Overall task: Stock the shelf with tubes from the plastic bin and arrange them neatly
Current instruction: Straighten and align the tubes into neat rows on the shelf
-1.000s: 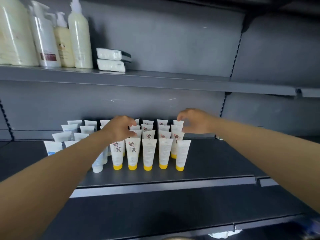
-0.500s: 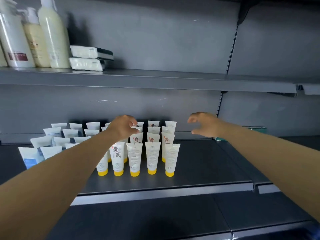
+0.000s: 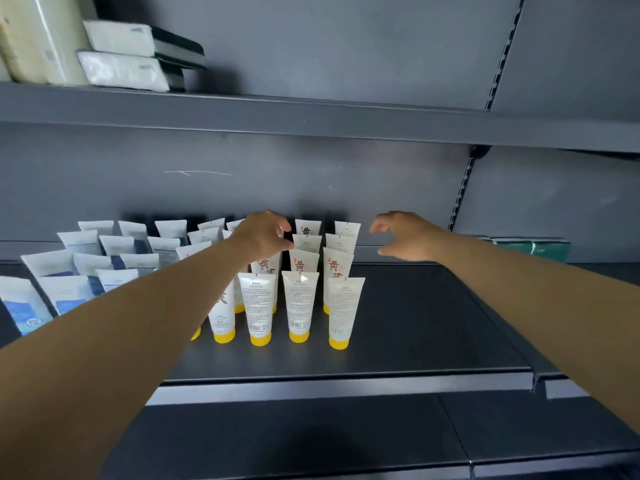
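White tubes with yellow caps [image 3: 299,306] stand cap-down in rows on the dark shelf [image 3: 415,327]. To their left stands a block of white tubes with blue labels [image 3: 104,258]. My left hand [image 3: 261,235] reaches over the yellow-capped rows, its fingertips curled at the top of a tube in a back row; whether it grips the tube I cannot tell. My right hand [image 3: 407,237] hovers to the right of the rows, fingers spread and curved, holding nothing. No plastic bin is in view.
The upper shelf [image 3: 311,119] carries pale bottles [image 3: 38,39] and two stacked white-and-green packs [image 3: 135,55] at the left. A green box [image 3: 533,245] lies at the back right. A lower shelf edge [image 3: 346,389] runs across the front.
My right hand has drawn away to the right from the tube tops and spread its fingers. The camera has moved closer and turned right. My left hand stays over the back rows.
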A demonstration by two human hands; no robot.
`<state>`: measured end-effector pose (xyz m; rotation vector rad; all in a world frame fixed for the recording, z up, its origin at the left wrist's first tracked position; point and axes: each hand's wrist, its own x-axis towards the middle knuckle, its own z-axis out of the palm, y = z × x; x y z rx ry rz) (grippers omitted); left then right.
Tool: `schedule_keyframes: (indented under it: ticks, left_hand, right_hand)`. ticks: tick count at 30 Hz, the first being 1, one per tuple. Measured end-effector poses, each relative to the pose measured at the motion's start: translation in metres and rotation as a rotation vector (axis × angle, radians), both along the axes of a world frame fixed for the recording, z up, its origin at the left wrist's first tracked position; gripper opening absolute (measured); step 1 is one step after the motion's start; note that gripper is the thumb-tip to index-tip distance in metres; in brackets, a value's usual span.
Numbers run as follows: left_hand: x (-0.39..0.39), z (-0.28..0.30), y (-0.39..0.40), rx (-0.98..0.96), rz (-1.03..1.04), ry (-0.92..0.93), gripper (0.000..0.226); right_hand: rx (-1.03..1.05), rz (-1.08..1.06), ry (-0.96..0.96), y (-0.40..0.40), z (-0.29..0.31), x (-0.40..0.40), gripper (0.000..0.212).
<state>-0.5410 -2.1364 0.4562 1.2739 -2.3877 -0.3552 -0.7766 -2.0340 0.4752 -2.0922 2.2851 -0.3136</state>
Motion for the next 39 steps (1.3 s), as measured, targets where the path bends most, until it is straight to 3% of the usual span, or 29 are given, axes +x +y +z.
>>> schedule_keyframes:
  ticks: [11,22,39]
  left_hand:
    - [-0.057,-0.007,-0.071,-0.028,-0.023,-0.079,0.043]
    - [-0.102,-0.008,-0.145,-0.031,0.065,-0.125,0.031]
    - [-0.128,-0.040,-0.175,0.047,0.068,-0.162,0.018]
  right_hand:
    - [0.000,0.011,-0.040,-0.073,-0.016,-0.030,0.039]
    - [-0.027,-0.002,-0.096,-0.157,-0.022,-0.049,0.025]
    - [-0.014,0.001,-0.023,-0.200,-0.050,-0.046,0.026]
